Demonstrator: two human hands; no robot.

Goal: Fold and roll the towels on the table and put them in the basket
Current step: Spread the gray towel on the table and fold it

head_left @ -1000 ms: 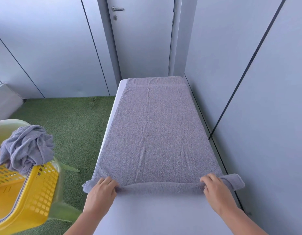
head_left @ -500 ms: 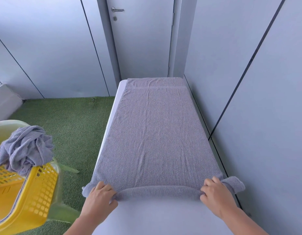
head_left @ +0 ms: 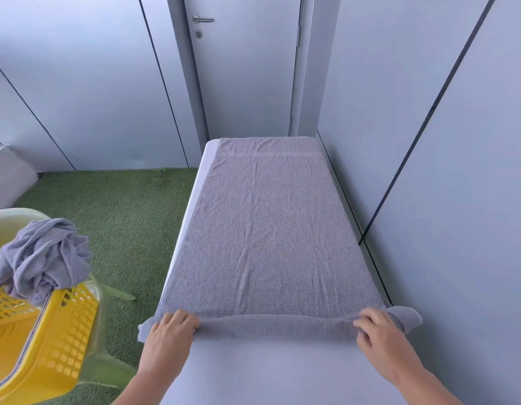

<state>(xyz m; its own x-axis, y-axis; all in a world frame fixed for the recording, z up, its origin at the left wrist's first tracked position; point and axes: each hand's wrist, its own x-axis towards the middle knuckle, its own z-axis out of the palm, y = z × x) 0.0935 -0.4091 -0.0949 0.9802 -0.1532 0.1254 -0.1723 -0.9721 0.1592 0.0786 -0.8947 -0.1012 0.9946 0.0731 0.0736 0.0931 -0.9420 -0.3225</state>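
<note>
A long grey towel (head_left: 268, 229) lies flat along the white table (head_left: 268, 372). Its near end is turned into a low roll (head_left: 277, 325) across the table's width. My left hand (head_left: 168, 337) curls its fingers over the roll's left end. At the right end, my right hand (head_left: 382, 337) does the same. A bit of towel sticks out past each hand. The yellow basket (head_left: 57, 340) stands low to the left of the table, with a crumpled grey towel (head_left: 43, 258) hanging over its rim.
A grey wall (head_left: 443, 200) runs close along the table's right side. Beyond the far end is a shut door (head_left: 247, 68). Green artificial turf (head_left: 122, 223) covers the floor on the left. A pale green tub (head_left: 16, 220) sits behind the basket.
Both hands stay on the near end of the towel; the roll between them has grown slightly thicker. The basket and the crumpled towel have not moved.
</note>
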